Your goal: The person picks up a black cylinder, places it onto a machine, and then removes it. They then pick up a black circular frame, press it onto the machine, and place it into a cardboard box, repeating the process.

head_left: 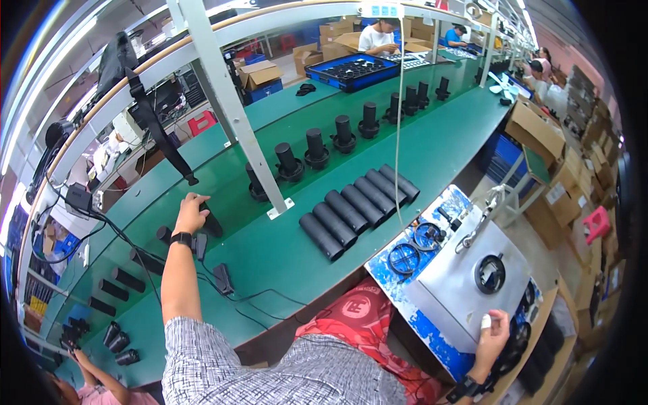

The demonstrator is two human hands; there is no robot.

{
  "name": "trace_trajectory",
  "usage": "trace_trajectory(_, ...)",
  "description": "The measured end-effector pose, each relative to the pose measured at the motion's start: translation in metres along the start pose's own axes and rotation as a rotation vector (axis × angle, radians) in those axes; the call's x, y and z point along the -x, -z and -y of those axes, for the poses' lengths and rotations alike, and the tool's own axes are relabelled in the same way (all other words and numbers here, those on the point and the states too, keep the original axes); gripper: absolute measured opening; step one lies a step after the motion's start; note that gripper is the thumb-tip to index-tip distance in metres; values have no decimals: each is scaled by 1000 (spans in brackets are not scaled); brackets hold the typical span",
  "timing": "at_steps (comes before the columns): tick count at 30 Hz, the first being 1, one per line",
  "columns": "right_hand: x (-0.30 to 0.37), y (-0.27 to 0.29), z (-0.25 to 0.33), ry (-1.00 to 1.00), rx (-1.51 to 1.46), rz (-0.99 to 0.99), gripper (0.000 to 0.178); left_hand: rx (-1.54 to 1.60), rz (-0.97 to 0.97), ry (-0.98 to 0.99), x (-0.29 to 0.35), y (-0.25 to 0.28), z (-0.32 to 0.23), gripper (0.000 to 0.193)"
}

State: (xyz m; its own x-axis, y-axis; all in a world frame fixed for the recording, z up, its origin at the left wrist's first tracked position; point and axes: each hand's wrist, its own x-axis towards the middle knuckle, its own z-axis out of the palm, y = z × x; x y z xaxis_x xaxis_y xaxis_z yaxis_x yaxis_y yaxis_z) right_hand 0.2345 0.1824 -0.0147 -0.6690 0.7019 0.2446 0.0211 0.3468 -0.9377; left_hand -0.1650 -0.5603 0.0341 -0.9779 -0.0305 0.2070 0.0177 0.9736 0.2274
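My left hand (192, 214) reaches over the green bench, its fingers closed around the upper end of a black tube (213, 225). My right hand (495, 332) is at the near right edge of a silver metal box (466, 283), with loosely bent fingers and nothing visible in them. One of its digits has a white covering. A round black ring-shaped fitting (490, 274) sits on the box's top. Between my hands, a row of several black tubes (347, 214) lies side by side on the bench.
Black tubes on round bases (316, 150) stand along the bench's green strip (229, 185). A white post (246, 128) rises nearby. Cables and a black adapter (223, 278) lie near my left arm. Black rings (404, 258) rest beside the box. Other people work farther along and at lower left.
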Motion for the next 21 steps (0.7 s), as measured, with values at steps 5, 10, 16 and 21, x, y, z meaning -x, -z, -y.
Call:
trace_trajectory(5, 10, -28, 55, 44, 9, -5, 21, 223, -20, -454, 53, 88, -182, 45)
trace_trajectory(10, 23, -109, 163, 47, 148, 519, 60, 556, 64, -929, 139, 88, -369, 54)
trace_trajectory(16, -4, -90, 134, 331, 349, 7, 69, 1021, 32, -1225, 196, 32, -517, 54)
trace_trajectory(21, -96, -43, 74, 225, -243, -170, 58, 1422, 600, -724, 184, -101, -557, 37)
